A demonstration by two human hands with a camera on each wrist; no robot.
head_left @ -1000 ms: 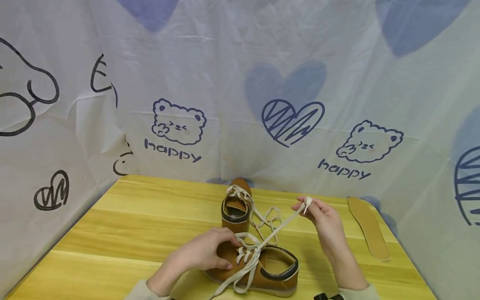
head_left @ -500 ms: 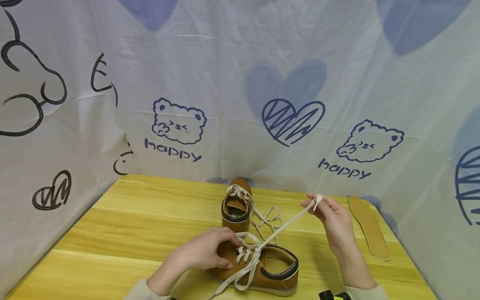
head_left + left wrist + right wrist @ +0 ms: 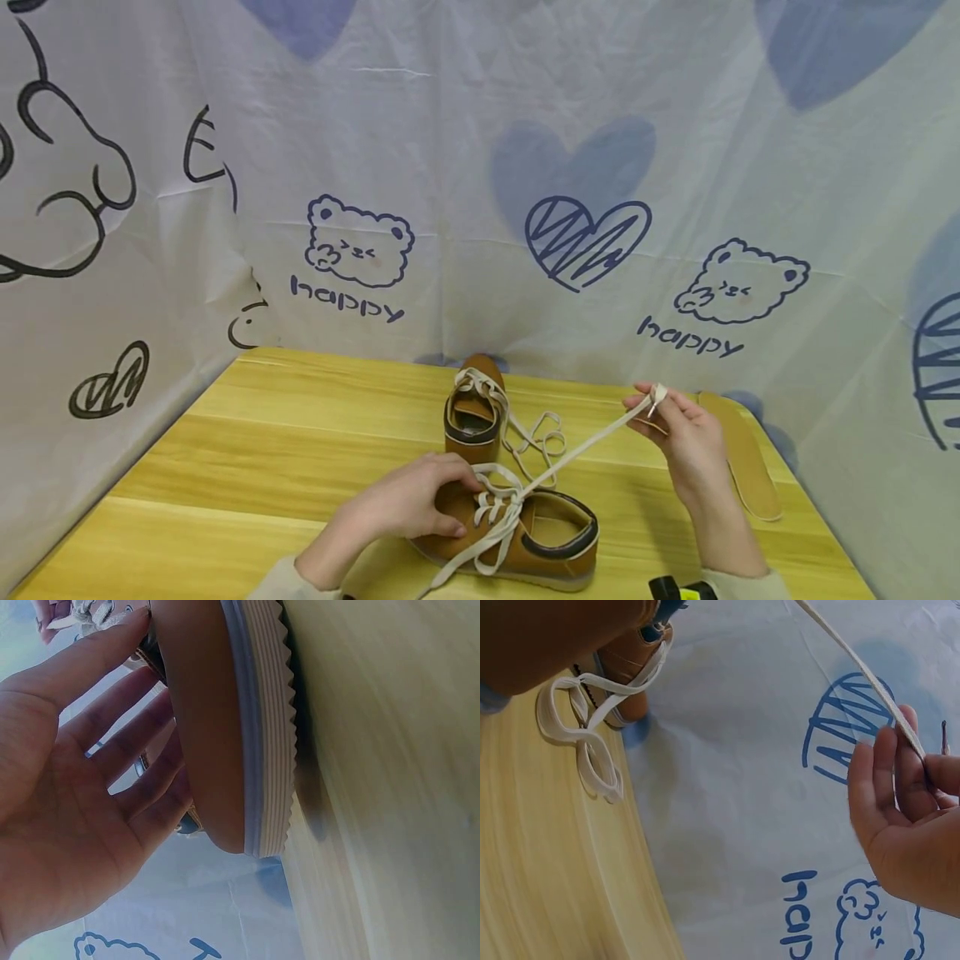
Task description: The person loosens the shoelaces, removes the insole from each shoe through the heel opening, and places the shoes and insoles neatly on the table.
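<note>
A brown shoe with cream laces lies across the near part of the table, toe to the left. My left hand grips its toe end, thumb on the near side and fingers over the far side; the left wrist view shows the shoe's brown side and ridged sole close by. Up and to the right, my right hand pinches the end of a shoelace, which runs straight and taut back to the crossed laces on the shoe. Another lace strand hangs over the near side.
Behind stands a second brown shoe, its loose lace looped on the table to its right. A tan insole lies at the table's right edge, partly behind my right hand. Printed cloth walls the table's back and sides.
My right hand has moved to the right with the lace end, so the strand between it and the shoe has grown longer. The left hand and the shoe have stayed put.
</note>
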